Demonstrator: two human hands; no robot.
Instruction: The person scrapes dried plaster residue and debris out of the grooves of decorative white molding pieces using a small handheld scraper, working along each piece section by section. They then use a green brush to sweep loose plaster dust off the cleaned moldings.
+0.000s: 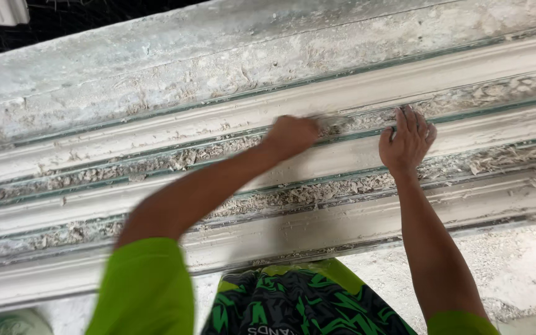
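Curled tight, our left hand rubs the long white moulding; whether it holds something, we cannot tell. Our right hand lies flat, fingers spread, to steady it.

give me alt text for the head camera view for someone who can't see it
A person's left hand, blurred, presses against long white plaster moulding strips lying side by side, while the right hand rests flat on them. Crumbly plaster scrapings fill the grooves between strips; bright green sleeves show below.

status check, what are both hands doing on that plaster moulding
Left hand blurred, fisted on moulding strip. Right hand flat, fingers spread on it. Plaster crumbs fill grooves.
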